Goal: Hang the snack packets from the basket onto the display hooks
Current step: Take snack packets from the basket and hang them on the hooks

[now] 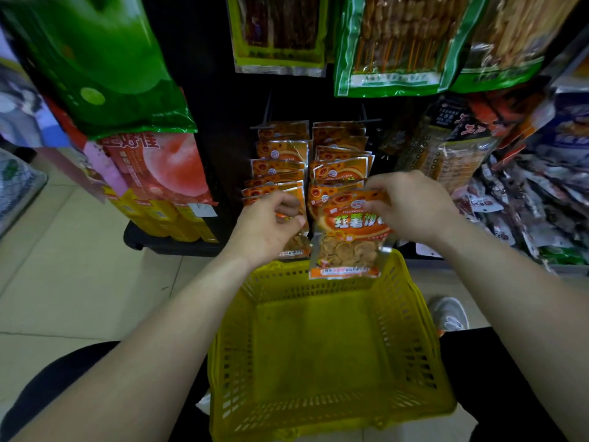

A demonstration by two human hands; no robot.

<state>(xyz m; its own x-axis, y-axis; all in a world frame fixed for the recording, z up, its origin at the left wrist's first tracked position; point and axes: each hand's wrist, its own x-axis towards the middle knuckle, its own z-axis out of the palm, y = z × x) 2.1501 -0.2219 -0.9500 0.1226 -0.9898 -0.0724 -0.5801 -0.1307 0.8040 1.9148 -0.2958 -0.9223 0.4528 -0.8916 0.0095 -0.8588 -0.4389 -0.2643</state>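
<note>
An orange snack packet (349, 237) hangs from my right hand (411, 207), which pinches its top edge in front of the right row of hung packets (342, 148). My left hand (271, 226) has its fingers curled round the front packet (296, 244) of the left row (280, 161). Both rows of matching orange packets sit on two display hooks on a dark panel. Below my hands stands a yellow basket (411, 323); nothing shows inside it. The hook tips are hidden behind the packets.
Green snack bags (392, 43) hang above the rows. A large green bag (105, 62) and a peach-printed pack (165, 164) hang at left. More packets crowd a rack at right (526, 193). A grey shoe (449, 314) stands beside the basket on the tiled floor.
</note>
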